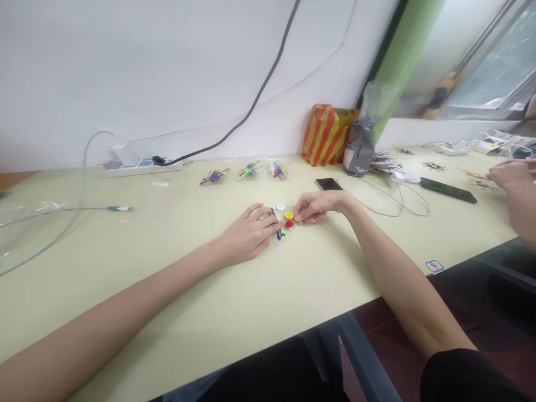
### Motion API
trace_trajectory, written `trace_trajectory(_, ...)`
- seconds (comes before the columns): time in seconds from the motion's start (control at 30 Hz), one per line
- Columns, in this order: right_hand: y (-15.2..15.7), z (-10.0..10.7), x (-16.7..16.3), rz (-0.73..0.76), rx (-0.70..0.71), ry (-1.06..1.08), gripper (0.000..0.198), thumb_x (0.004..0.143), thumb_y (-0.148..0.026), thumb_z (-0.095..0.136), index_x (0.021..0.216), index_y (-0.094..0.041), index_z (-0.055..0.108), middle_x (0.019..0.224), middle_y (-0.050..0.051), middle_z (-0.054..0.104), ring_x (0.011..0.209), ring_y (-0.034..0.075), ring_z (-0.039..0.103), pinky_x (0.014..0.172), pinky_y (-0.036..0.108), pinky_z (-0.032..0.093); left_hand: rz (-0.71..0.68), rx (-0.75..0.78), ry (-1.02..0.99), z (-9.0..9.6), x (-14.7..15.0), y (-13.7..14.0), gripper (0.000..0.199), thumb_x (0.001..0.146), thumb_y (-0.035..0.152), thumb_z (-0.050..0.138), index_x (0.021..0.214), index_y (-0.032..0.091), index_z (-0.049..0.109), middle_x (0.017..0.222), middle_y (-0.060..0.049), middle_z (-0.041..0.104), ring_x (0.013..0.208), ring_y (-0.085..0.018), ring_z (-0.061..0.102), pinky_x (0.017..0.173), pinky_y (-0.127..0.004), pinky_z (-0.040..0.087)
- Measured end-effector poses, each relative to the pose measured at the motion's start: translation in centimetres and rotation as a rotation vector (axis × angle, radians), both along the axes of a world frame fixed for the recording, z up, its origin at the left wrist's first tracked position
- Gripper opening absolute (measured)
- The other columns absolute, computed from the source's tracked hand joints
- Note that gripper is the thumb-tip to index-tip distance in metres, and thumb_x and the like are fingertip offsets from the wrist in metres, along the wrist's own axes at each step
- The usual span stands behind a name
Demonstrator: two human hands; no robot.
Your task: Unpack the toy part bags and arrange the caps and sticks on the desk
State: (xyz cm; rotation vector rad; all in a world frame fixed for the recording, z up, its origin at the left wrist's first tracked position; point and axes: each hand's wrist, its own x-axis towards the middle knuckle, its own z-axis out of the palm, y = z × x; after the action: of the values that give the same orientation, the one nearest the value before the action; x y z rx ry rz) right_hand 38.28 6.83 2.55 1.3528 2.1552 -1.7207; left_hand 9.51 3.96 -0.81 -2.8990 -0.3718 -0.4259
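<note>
My left hand (253, 233) rests on the table with its fingers curled over a small colourful plastic toy (280, 234), partly hidden, with blue and green parts showing. At its fingertips lie a white round piece (281, 207), a yellow round piece (288, 215) and a red round piece (289, 224). My right hand (314, 206) comes in from the right, thumb and forefinger pinched together beside the yellow and red pieces. Whatever sits in that pinch is too small to make out.
Behind the hands lie three small toys in clear wrapping (249, 170). A phone (329, 184), a striped bag (329, 134), a grey bag (358, 148) and white cables stand or lie rightward. A power strip (144, 167) is back left. Another person's hand (513, 173) shows far right.
</note>
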Motion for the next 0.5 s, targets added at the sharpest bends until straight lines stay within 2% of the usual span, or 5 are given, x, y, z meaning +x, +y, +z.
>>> trace_trajectory(0.3,-0.07,0.07,-0.06,0.018,-0.019,-0.029,0.037,0.084,-0.049,0.075,0.090,-0.013,0.069,0.057,-0.004,0.052,0.048,0.006,0.040,0.043,0.021,0.022,-0.036,-0.015,-0.012,0.09,-0.07,-0.07,0.045,0.094,0.011,0.049,0.138,0.019,0.059,0.119,-0.010,0.065,0.130,-0.030,0.047,0.121,-0.053,0.029)
trace_trajectory(0.5,-0.76,0.29,-0.16,-0.020,0.052,-0.003,0.041,0.084,-0.054,0.073,0.094,-0.015,0.069,0.066,-0.001,0.059,0.052,0.007,0.044,0.046,0.021,0.027,-0.040,-0.094,-0.122,-0.39,-0.29,0.23,0.043,0.095,0.010,0.047,0.135,0.019,0.061,0.120,-0.010,0.066,0.129,-0.029,0.048,0.116,-0.050,0.035)
